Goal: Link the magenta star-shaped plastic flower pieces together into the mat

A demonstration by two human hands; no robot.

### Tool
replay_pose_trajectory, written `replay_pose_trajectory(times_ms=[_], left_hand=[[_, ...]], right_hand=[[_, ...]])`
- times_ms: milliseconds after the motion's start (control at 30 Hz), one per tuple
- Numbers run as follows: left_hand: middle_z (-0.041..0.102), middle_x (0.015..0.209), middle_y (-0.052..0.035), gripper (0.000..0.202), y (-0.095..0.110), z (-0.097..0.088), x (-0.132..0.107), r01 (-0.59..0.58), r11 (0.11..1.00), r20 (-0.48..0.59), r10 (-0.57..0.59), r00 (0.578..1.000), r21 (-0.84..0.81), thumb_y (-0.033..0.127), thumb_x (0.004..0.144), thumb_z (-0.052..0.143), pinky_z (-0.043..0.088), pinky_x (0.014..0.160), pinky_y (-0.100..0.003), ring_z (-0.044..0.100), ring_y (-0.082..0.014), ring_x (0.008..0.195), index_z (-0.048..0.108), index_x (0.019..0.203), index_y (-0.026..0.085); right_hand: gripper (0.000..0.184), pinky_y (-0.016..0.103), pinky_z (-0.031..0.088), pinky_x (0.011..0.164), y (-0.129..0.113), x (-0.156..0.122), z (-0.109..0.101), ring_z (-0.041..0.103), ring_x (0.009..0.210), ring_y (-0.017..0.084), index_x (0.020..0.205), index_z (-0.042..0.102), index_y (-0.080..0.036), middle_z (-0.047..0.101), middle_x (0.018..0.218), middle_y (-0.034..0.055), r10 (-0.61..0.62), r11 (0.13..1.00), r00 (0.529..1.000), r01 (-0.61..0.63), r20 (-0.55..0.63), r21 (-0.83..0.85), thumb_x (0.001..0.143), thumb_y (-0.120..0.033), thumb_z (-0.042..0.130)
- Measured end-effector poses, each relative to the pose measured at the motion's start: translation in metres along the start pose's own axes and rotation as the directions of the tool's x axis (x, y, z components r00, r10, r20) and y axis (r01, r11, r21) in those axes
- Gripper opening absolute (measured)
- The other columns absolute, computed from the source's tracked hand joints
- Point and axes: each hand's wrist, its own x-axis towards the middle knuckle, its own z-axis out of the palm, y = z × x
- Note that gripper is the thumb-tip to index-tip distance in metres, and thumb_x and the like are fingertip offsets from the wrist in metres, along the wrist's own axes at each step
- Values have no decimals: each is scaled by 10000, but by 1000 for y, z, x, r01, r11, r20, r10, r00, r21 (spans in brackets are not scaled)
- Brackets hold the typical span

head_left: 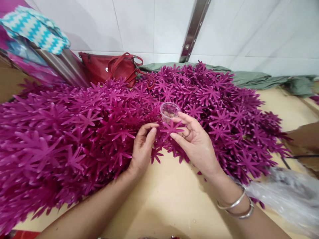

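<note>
The right hand [199, 146] pinches a magenta artificial flower [171, 130] between thumb and fingers, its near petals partly covering a clear plastic cup [169, 111] whose lower part I can't see. The left hand [142, 146] curls just beside it; whether those fingers grip anything, I can't tell.
</note>
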Motion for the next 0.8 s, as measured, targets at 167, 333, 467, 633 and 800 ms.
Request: replay_pose_trajectory(times_ms=[167,333,467,633,800], left_hand=[[686,1283,-72,171,2,0,-1,-83,994,131,72,989,73,385,895,749,448,1119,-386,620,-250,1249,790,975,240],[694,1238,-63,70,0,-1,0,-114,992,86,109,990,54,308,866,780,464,1098,-378,624,-235,1248,793,900,249],[700,1216,-67,56,0,-1,0,-108,991,115,99,988,77,290,857,790,457,1101,-360,623,-229,1244,798,881,240],[713,1197,-68,87,4,0,-1,-47,994,128,34,991,94,309,861,789,475,1074,-350,653,-220,1176,799,858,223],[725,1176,-64,99,3,0,-1,-60,993,154,44,987,100,319,871,782,495,1049,-336,669,-204,1140,817,869,227]], right_hand=[[224,388,559,1047,-1,1,-2,686,1127,209,1108,715,-245,703,1195,65,-107,983,994,108,15,-149,898,-168,720],[22,372,609,909,3,2,-2,678,1068,225,890,723,-230,689,1109,68,-51,978,995,68,88,-198,906,-246,727],[137,303,597,720,6,1,-1,672,865,184,854,693,-216,679,1015,48,50,990,995,-39,83,-136,941,-322,682],[176,312,551,734,3,-1,0,622,856,189,953,637,-215,630,951,40,37,970,991,-5,126,-245,1012,-371,580],[229,329,485,817,-2,-1,-1,565,853,182,859,559,-220,577,902,28,-78,919,988,122,130,-375,1056,-313,488]])
